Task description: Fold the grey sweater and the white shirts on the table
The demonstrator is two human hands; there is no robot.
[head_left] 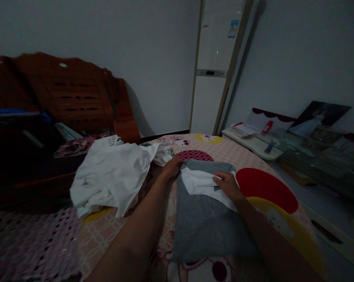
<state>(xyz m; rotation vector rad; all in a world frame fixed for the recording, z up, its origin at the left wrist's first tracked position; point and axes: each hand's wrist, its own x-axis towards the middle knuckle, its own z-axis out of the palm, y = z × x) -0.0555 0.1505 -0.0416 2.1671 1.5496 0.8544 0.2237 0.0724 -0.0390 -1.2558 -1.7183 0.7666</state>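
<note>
A grey garment [212, 231] with a white section [198, 182] across its upper part lies folded into a rough rectangle in front of me. At its far left corner, my left hand [172, 167] is closed on the edge of the grey cloth. My right hand [229, 185] is over the white section near the right side, its thumb and fingers pinching the fabric. Left of my left forearm, a crumpled white garment [112, 172] is heaped at the table's edge, with part of it hanging over.
A patterned cloth [223, 154] covers the round table. A carved wooden chair [77, 94] stands at the left. Behind the table is a tall white air conditioner [209, 98]. At the right, a glass shelf [300, 150] and papers [243, 130] are close to the table.
</note>
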